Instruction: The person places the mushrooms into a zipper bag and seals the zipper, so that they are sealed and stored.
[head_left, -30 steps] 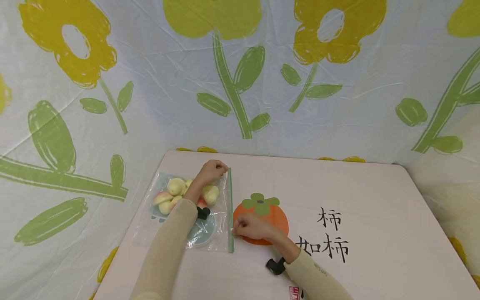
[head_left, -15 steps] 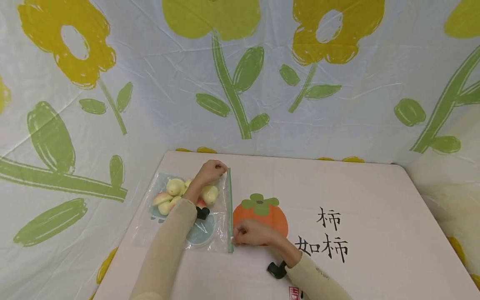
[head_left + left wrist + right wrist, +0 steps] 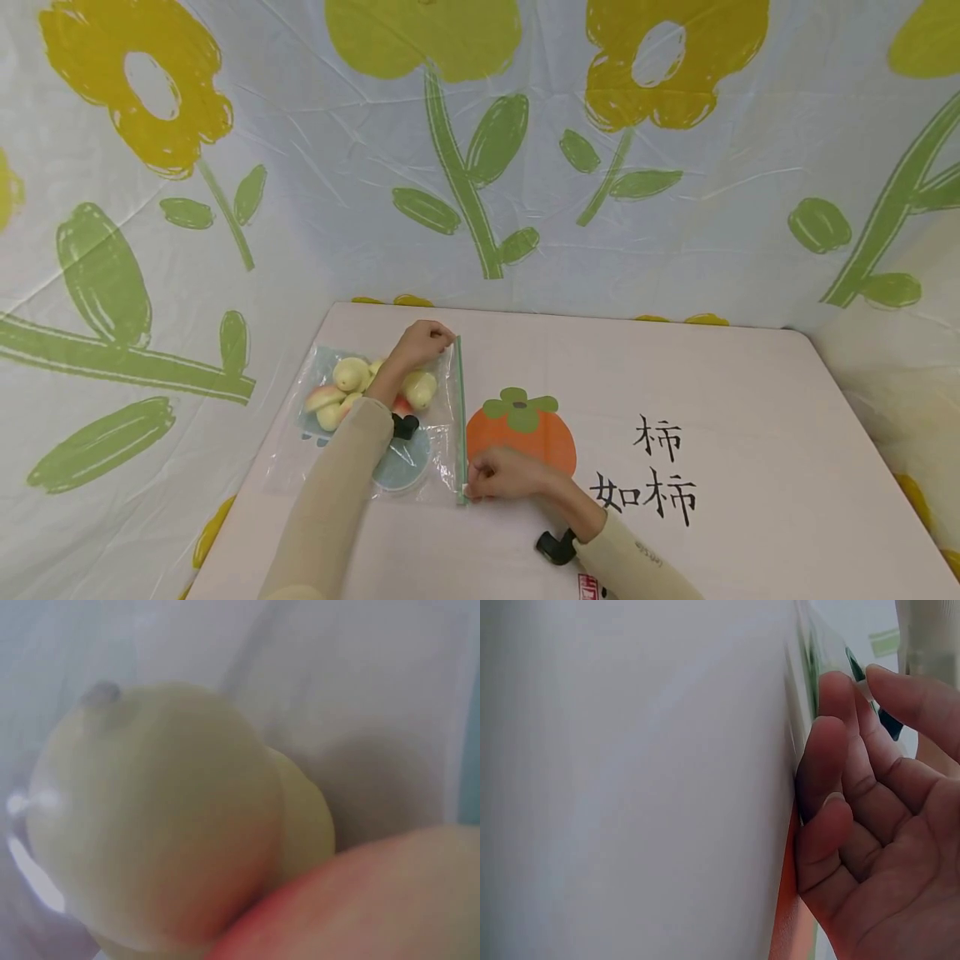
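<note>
A clear zip bag (image 3: pixel 444 433) lies flat on the left of the table, its green zip strip (image 3: pixel 461 400) facing right. Through the film I see several pale yellow, red-blushed fruits (image 3: pixel 351 375) like pears; they fill the left wrist view, where a rounded fruit (image 3: pixel 157 810) is close up. My left hand (image 3: pixel 422 343) reaches across the bag and pinches the far end of the strip. Near the strip's front end, my right hand (image 3: pixel 512 472) pinches a small white slider (image 3: pixel 465 490) between thumb and finger. Its other fingers (image 3: pixel 825 754) curl against the table.
A light blue round shape (image 3: pixel 402 463) shows through the bag's front part. The pale table cover (image 3: pixel 735 400) bears a printed orange persimmon (image 3: pixel 551 437) and black characters (image 3: pixel 660 437). A flower-patterned cloth (image 3: pixel 337 208) hangs behind and at the sides.
My right hand has slid toward me along the green strip with the slider, nearly to the front end. The left hand has stayed at the far corner.
</note>
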`<state>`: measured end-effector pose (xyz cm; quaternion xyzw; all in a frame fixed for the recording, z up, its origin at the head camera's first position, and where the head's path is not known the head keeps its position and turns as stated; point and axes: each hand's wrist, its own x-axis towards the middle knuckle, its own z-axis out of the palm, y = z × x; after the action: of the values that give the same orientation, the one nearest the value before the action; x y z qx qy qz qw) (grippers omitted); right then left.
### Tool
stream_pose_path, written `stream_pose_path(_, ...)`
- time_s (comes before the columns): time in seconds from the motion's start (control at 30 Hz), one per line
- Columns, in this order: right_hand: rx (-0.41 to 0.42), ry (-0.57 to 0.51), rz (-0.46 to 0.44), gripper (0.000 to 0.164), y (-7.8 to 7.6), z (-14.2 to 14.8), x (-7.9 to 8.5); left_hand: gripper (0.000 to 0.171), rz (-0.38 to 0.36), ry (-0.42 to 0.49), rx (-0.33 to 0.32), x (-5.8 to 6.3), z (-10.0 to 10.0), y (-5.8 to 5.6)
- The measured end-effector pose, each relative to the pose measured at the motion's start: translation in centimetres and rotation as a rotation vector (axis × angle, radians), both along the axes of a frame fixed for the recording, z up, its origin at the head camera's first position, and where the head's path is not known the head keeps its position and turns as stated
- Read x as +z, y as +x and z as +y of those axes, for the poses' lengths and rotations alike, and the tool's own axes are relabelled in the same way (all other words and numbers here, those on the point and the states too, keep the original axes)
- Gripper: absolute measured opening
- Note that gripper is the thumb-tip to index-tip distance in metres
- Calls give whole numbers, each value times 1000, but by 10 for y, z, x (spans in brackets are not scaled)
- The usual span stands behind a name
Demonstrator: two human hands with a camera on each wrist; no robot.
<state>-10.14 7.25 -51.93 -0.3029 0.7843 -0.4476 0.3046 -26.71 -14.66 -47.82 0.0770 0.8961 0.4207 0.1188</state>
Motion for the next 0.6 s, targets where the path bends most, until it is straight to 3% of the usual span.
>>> stream_pose_path(0.37, 16, 4, -12, 15, 2, 1, 1, 25, -8, 12, -1, -1, -1, 0)
stream_pose_path(0.6, 7, 6, -8, 13, 2, 3, 0, 25, 32, -65, -32, 4, 2, 1)
